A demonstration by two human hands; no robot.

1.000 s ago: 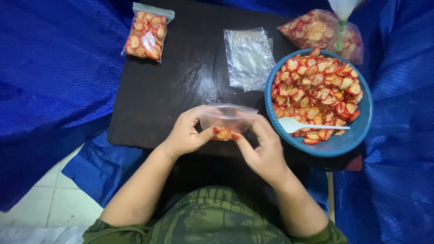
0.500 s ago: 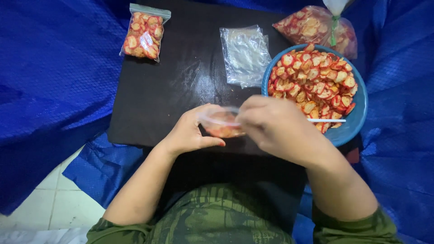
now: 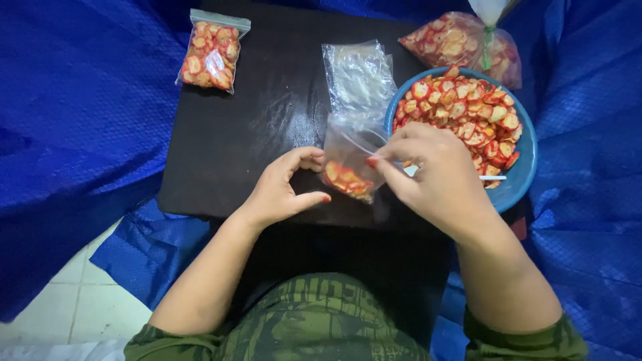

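Observation:
A small clear plastic bag [image 3: 346,172] with a few red-and-yellow chips in its bottom sits at the near edge of the black table [image 3: 254,127]. My right hand [image 3: 435,177] pinches the bag's upper right side, next to the blue bowl [image 3: 525,180]. My left hand [image 3: 284,190] is curled in a C shape just left of the bag, fingertips at its edge, with nothing clasped. The bowl is heaped with the same chips [image 3: 461,110]. A white spoon handle [image 3: 493,177] pokes out from behind my right hand.
A stack of empty clear bags [image 3: 358,77] lies mid-table. A filled, sealed bag of chips [image 3: 214,50] rests at the far left corner. A large tied bag of chips [image 3: 461,40] stands behind the bowl. Blue tarp [image 3: 80,120] surrounds the table; white floor tiles [image 3: 87,294] show at lower left.
Both hands held the bag open a second ago. My right hand then crossed over it and now holds it alone, tilted toward the bowl; my left hand has let go.

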